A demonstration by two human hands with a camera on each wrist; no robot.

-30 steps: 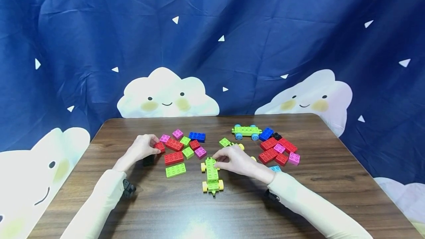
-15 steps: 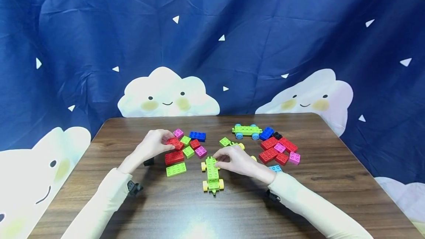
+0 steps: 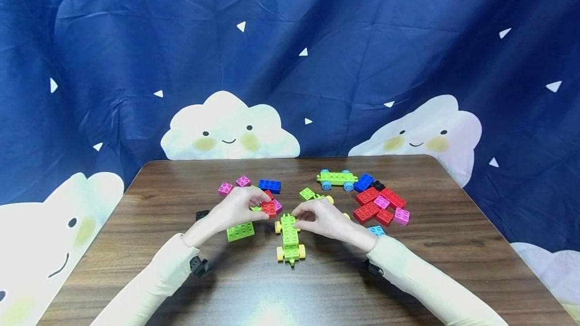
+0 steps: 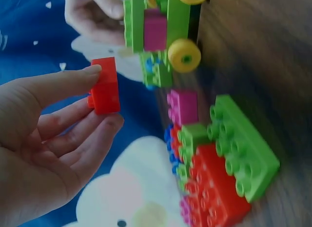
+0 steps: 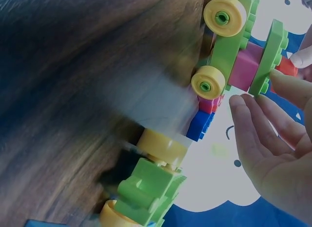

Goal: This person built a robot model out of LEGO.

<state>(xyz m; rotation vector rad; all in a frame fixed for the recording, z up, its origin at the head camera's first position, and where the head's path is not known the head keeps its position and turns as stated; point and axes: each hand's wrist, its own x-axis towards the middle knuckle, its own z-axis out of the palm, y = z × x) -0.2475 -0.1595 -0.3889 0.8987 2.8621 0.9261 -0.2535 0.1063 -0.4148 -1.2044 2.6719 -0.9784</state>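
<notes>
My left hand [image 3: 235,210] pinches a small red toy brick [image 4: 107,95] between thumb and fingers, held above the table left of a green toy car [image 3: 290,238]. This car has yellow wheels [image 5: 223,16], with a pink brick [image 5: 246,66] between its base and a raised green brick [image 5: 267,58]. My right hand [image 3: 319,218] is at the car's far right side, its thumb and fingertips against the raised green brick. In the head view, the left hand hides part of the brick pile behind it.
A second green car [image 3: 336,178] with blue wheels stands at the back. Beside it lies a pile of red [image 3: 366,211], pink and blue bricks. A flat green brick [image 3: 240,231] and a black piece [image 3: 202,214] lie at left. Another yellow-wheeled base [image 5: 146,193] sits near my right hand.
My left hand has picked up the small red brick from the left and carried it rightward, close to the car. The right hand has stayed at the car.
</notes>
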